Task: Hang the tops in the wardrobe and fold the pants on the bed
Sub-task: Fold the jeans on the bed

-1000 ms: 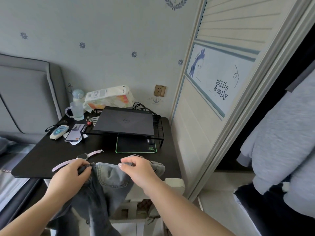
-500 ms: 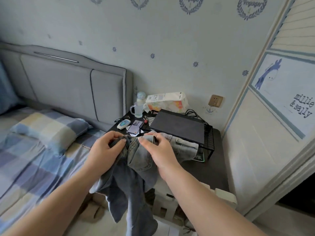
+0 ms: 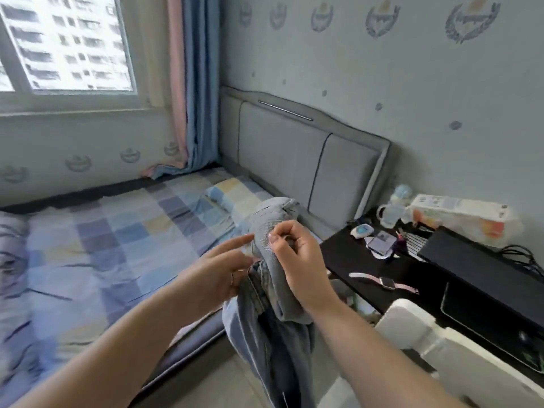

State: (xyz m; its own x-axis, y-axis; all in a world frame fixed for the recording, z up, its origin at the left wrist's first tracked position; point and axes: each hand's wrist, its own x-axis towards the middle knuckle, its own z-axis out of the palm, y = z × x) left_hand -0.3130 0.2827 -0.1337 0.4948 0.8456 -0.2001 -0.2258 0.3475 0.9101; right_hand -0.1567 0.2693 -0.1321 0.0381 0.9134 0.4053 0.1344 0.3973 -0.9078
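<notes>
Spreading out to the left and ahead of the person, the bed [image 3: 97, 254] with its blue and yellow checked sheet is the largest thing in view and the place where the pants must end up; its near edge runs just beside the person's left forearm. A checked pillow [image 3: 232, 198] lies at the head end, against the grey padded headboard [image 3: 297, 160]. To the right stands the black bench [image 3: 362, 263], carrying a dark closed laptop [image 3: 482, 266] on a wire stand, a phone [image 3: 381, 241] and a pink-strapped watch [image 3: 385, 282].

Between bed and bench hang the grey-blue jeans [image 3: 273, 334], held in the air and not yet touching the sheet. Their long axis runs nearly upright: a bunched top end rises above the hands and the legs drop toward the floor, out of frame below.

The right hand [image 3: 297, 260] carries them, thumb and curled fingers pinching a fold of denim near the top. The left hand [image 3: 217, 275] sits just to the left of the cloth, fingers mostly extended toward it; whether it grips any fabric I cannot tell.

By my judgement the coming move is a swing to the left, laying the long axis flat across the sheet, and the left hand is the nearer one to the bed.
</notes>
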